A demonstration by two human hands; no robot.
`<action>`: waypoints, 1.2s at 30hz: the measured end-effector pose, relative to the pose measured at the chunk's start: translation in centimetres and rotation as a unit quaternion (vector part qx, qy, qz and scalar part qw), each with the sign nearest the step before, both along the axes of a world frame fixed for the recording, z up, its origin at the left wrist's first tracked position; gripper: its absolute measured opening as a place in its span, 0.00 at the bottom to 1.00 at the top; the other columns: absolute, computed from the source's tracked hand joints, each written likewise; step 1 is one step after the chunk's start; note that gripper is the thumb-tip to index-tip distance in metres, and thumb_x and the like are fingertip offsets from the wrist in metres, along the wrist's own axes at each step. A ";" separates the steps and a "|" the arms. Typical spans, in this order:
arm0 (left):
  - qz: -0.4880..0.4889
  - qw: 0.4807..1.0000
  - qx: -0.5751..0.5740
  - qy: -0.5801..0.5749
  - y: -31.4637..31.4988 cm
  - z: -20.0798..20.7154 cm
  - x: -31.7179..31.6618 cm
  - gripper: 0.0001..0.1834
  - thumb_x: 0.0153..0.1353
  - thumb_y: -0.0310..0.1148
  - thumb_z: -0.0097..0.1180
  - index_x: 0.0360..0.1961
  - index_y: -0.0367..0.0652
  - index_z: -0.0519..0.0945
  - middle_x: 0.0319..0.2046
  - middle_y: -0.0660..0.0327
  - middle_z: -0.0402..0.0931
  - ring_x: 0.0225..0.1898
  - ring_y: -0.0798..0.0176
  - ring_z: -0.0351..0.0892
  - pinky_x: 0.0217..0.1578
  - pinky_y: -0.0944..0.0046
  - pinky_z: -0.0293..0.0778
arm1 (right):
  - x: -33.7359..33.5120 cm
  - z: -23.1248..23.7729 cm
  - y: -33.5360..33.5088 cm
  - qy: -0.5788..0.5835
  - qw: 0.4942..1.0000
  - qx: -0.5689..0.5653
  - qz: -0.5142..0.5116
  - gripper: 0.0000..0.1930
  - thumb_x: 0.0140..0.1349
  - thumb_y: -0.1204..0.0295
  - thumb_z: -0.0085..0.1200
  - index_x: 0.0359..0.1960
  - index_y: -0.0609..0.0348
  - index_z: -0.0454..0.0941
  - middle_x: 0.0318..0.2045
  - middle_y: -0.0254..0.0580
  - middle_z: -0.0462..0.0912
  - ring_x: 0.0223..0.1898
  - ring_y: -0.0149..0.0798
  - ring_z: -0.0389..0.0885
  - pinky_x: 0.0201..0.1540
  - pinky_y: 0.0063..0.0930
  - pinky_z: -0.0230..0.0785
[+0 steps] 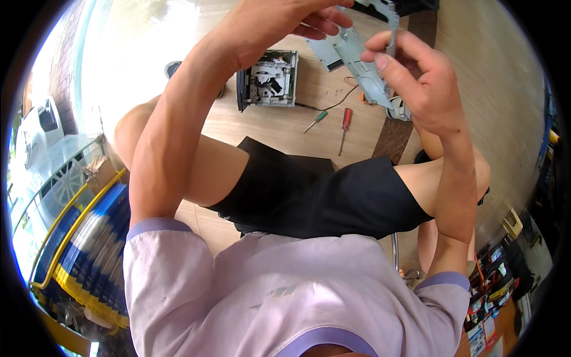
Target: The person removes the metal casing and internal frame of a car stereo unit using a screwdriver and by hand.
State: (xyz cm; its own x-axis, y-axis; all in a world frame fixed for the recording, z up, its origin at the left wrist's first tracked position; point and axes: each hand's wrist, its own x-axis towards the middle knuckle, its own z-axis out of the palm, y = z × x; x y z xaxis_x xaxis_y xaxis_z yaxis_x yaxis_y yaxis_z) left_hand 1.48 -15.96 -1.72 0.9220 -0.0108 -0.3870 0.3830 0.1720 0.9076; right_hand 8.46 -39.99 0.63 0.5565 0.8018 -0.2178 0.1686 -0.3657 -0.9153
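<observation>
A thin, bent sheet-metal cover point(357, 56) with cut-outs is raised above the floor in front of me. My right hand point(419, 80) pinches its right edge between thumb and fingers. At its upper left edge, my left hand point(318, 21) has its fingers curled against the metal; the frame's top edge cuts off part of that grip. Below and left of the cover, an opened electronic unit point(273, 80) with a black front panel lies on the floor, its inner mechanism exposed. Beside it are a green-handled screwdriver point(317, 120) and a red-handled screwdriver point(346, 128).
A dark cable point(312, 107) runs from the unit toward the right. My legs in black shorts point(321, 196) flank the work spot. On the left stands a yellow-framed rack point(89, 238) of blue packages. Various goods point(493, 273) sit at the lower right, and a black object point(410, 6) at the top.
</observation>
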 end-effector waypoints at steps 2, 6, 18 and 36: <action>0.007 1.000 0.014 -0.006 0.1 0.7 -0.4 0.31 0.74 0.54 0.52 0.55 0.32 0.79 0.40 0.58 0.84 0.38 0.69 0.81 0.44 0.66 0.78 | 0.1 -0.7 -0.2 0.064 0.997 0.033 -0.024 0.12 0.72 0.74 0.53 0.52 0.67 0.77 0.44 0.39 0.85 0.40 0.25 0.80 0.39 0.24 0.73; 0.015 0.999 0.031 -0.015 0.1 0.7 -1.5 0.31 0.74 0.54 0.52 0.54 0.31 0.79 0.40 0.57 0.84 0.39 0.67 0.82 0.45 0.65 0.79 | 0.2 -0.9 0.4 -0.007 0.999 0.034 0.022 0.12 0.72 0.74 0.52 0.52 0.65 0.78 0.44 0.38 0.85 0.44 0.24 0.78 0.47 0.20 0.70; 0.044 0.988 0.146 -0.013 0.9 -0.1 -2.1 0.29 0.73 0.53 0.53 0.54 0.33 0.80 0.43 0.59 0.83 0.42 0.66 0.80 0.47 0.64 0.76 | 0.9 -1.3 0.9 0.020 0.996 0.088 -0.003 0.14 0.73 0.72 0.48 0.54 0.68 0.78 0.45 0.44 0.86 0.45 0.29 0.79 0.51 0.24 0.71; 0.137 0.977 0.155 -0.045 0.6 0.5 -2.9 0.37 0.72 0.50 0.56 0.68 0.30 0.66 0.57 0.46 0.77 0.52 0.59 0.78 0.50 0.61 0.75 | 1.7 -0.7 0.4 0.179 0.965 0.184 -0.047 0.16 0.72 0.73 0.48 0.56 0.71 0.76 0.44 0.53 0.85 0.40 0.39 0.82 0.48 0.35 0.76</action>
